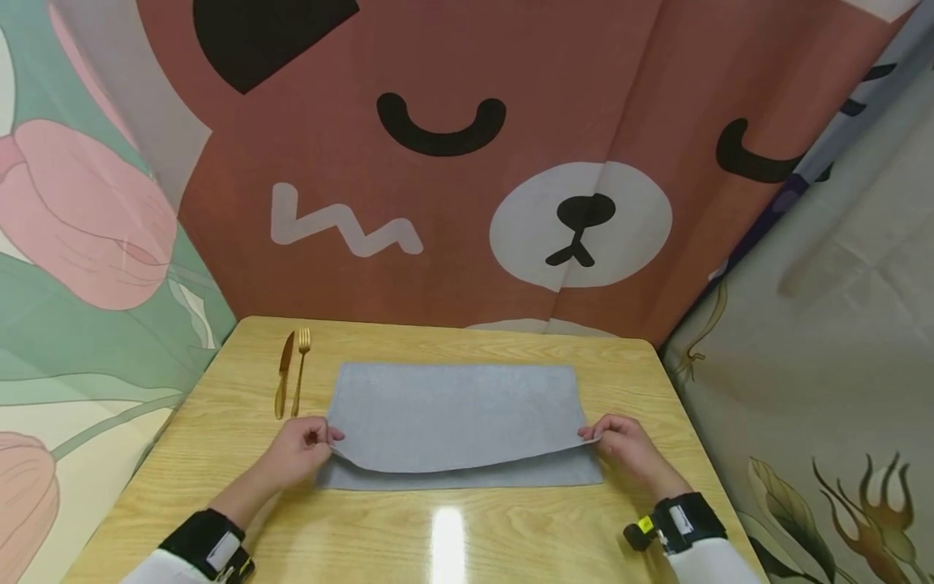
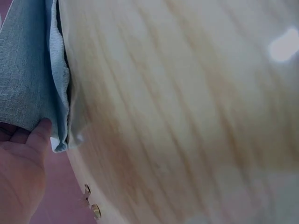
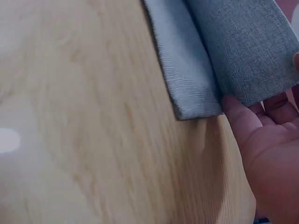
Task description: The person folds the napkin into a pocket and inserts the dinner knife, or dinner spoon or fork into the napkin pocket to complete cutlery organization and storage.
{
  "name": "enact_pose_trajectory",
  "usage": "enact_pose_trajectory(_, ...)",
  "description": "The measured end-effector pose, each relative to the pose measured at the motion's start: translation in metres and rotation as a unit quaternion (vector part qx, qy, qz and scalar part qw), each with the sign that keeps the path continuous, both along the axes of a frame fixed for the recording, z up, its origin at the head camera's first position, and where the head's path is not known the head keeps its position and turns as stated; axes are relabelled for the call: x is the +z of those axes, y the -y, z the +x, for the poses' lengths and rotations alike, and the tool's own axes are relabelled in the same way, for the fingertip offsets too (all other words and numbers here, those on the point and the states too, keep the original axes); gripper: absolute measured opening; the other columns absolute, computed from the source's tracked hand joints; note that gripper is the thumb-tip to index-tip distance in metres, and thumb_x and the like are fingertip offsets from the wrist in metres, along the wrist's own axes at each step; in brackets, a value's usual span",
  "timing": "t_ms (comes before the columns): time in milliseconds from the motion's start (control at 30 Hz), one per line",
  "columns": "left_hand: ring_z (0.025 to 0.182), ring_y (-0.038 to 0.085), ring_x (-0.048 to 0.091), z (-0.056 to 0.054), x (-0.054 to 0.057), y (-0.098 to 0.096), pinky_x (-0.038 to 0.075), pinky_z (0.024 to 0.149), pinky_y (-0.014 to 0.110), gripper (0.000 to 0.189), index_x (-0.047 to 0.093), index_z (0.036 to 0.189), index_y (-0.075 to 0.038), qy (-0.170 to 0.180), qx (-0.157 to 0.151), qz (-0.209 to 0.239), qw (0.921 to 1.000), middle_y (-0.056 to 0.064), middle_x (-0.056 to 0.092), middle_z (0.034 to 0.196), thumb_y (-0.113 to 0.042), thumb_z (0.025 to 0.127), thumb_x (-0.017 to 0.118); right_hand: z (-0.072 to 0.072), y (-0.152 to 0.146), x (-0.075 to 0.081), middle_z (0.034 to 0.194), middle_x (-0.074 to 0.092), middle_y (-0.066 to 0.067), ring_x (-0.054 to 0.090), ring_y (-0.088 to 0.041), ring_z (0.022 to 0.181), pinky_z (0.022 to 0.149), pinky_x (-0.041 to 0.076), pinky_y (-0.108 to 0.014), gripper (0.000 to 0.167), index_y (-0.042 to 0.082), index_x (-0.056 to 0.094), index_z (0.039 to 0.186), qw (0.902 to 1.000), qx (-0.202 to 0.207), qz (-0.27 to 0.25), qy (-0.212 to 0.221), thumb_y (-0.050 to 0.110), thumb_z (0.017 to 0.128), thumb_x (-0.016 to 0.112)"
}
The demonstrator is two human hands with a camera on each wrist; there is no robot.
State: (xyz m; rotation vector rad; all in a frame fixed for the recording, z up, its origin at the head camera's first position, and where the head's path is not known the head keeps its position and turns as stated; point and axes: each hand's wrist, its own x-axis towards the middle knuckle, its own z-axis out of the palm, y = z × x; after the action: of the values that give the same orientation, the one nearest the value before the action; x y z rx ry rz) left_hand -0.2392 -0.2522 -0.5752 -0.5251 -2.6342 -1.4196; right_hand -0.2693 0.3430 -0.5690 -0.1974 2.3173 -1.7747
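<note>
A grey-blue cloth placemat [image 1: 460, 410] lies folded over itself in the middle of the table, its upper layer raised along the near edge. At that layer's left corner, my left hand [image 1: 297, 448] pinches the fabric between thumb and fingers. My right hand [image 1: 626, 444] grips the opposite corner the same way. Between the two hands the lifted edge sags a little above the lower layer [image 1: 467, 478]. In the right wrist view the thumb [image 3: 240, 116] presses on the cloth, with fingers behind it; the left wrist view shows a similar hold by the left hand [image 2: 21, 172].
A gold knife [image 1: 283, 377] and a gold fork [image 1: 301, 369] lie side by side on the wooden table [image 1: 365, 535], left of the cloth. A curtain with a bear print [image 1: 452, 284] hangs behind the table's far edge. Patterned fabric hangs on both sides.
</note>
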Motion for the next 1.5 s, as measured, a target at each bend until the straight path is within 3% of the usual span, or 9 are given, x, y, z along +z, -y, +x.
enact_pose_trajectory(167, 0.092, 0.023, 0.075, 0.002, -0.002, 0.000, 0.058, 0.079, 0.026, 0.033, 0.048, 0.063, -0.015, 0.017, -0.003, -0.012, 0.9998, 0.000, 0.072, 0.080, 0.012, 0.078, 0.061, 0.001, 0.002, -0.003, 0.112, 0.071, -0.029, 0.071, -0.009, 0.110, 0.089, 0.051, -0.020, 0.008, -0.012, 0.058, 0.091, 0.9988, 0.010, 0.048, -0.008, -0.005, 0.092, 0.055)
enact_pose_trajectory(333, 0.095, 0.022, 0.075, 0.005, -0.001, -0.001, 0.056, 0.078, 0.025, 0.033, 0.050, 0.064, -0.016, 0.031, -0.013, -0.021, 0.9992, 0.003, 0.074, 0.086, 0.010, 0.079, 0.064, 0.002, 0.003, -0.002, 0.104, 0.072, -0.025, 0.071, -0.009, 0.108, 0.089, 0.052, -0.018, 0.006, -0.010, 0.058, 0.088, 0.9978, 0.021, 0.061, -0.017, -0.006, 0.092, 0.056)
enact_pose_trajectory(633, 0.095, 0.025, 0.075, 0.011, 0.003, -0.001, 0.057, 0.079, 0.026, 0.034, 0.048, 0.063, -0.018, 0.006, -0.017, -0.029, 0.9994, 0.000, 0.073, 0.083, 0.010, 0.077, 0.063, 0.010, 0.007, 0.005, 0.094, 0.071, -0.021, 0.071, -0.013, 0.106, 0.090, 0.052, -0.017, 0.011, -0.005, 0.060, 0.082, 0.9926, 0.055, 0.085, -0.066, -0.007, 0.092, 0.060)
enact_pose_trajectory(867, 0.093, 0.018, 0.074, 0.014, -0.004, -0.001, 0.059, 0.080, 0.027, 0.035, 0.044, 0.061, -0.019, -0.012, -0.029, -0.087, 0.9958, -0.005, 0.069, 0.080, 0.007, 0.074, 0.064, 0.011, 0.008, -0.002, 0.090, 0.072, -0.015, 0.072, -0.019, 0.106, 0.087, 0.052, -0.019, 0.014, 0.001, 0.062, 0.080, 0.9875, 0.078, 0.111, -0.081, -0.004, 0.093, 0.064)
enact_pose_trajectory(1033, 0.084, 0.006, 0.067, 0.015, -0.007, -0.001, 0.058, 0.080, 0.027, 0.035, 0.041, 0.062, -0.018, -0.055, -0.057, -0.144, 0.9865, -0.018, 0.056, 0.074, 0.001, 0.071, 0.069, 0.014, 0.008, -0.003, 0.092, 0.073, -0.008, 0.070, -0.024, 0.106, 0.087, 0.052, -0.021, 0.017, 0.008, 0.062, 0.079, 0.9783, 0.098, 0.159, -0.090, -0.001, 0.092, 0.066)
enact_pose_trajectory(1167, 0.080, 0.000, 0.056, 0.019, -0.006, -0.001, 0.057, 0.082, 0.030, 0.035, 0.042, 0.065, -0.020, -0.066, -0.061, -0.201, 0.9754, -0.018, 0.054, 0.076, -0.007, 0.072, 0.073, 0.019, 0.009, 0.001, 0.096, 0.072, -0.002, 0.067, -0.019, 0.104, 0.087, 0.051, -0.021, 0.018, 0.013, 0.060, 0.079, 0.9707, 0.100, 0.205, -0.074, 0.001, 0.089, 0.068)
enact_pose_trajectory(1367, 0.100, 0.006, 0.067, 0.028, -0.008, -0.001, 0.060, 0.092, 0.035, 0.037, 0.040, 0.066, -0.021, -0.061, -0.051, -0.251, 0.9646, -0.016, 0.055, 0.082, -0.011, 0.073, 0.075, 0.027, 0.012, 0.006, 0.100, 0.071, 0.003, 0.062, -0.013, 0.099, 0.084, 0.052, -0.023, 0.018, 0.018, 0.059, 0.079, 0.9516, 0.094, 0.283, -0.075, 0.003, 0.084, 0.068)
enact_pose_trajectory(1500, 0.085, 0.001, 0.056, 0.030, -0.009, -0.001, 0.051, 0.077, 0.022, 0.038, 0.039, 0.065, -0.022, -0.073, -0.050, -0.264, 0.9605, -0.015, 0.047, 0.082, -0.010, 0.071, 0.076, 0.031, 0.013, 0.007, 0.095, 0.069, 0.008, 0.057, -0.008, 0.088, 0.076, 0.048, -0.024, 0.021, 0.021, 0.060, 0.079, 0.9340, 0.111, 0.322, -0.106, 0.003, 0.081, 0.070)
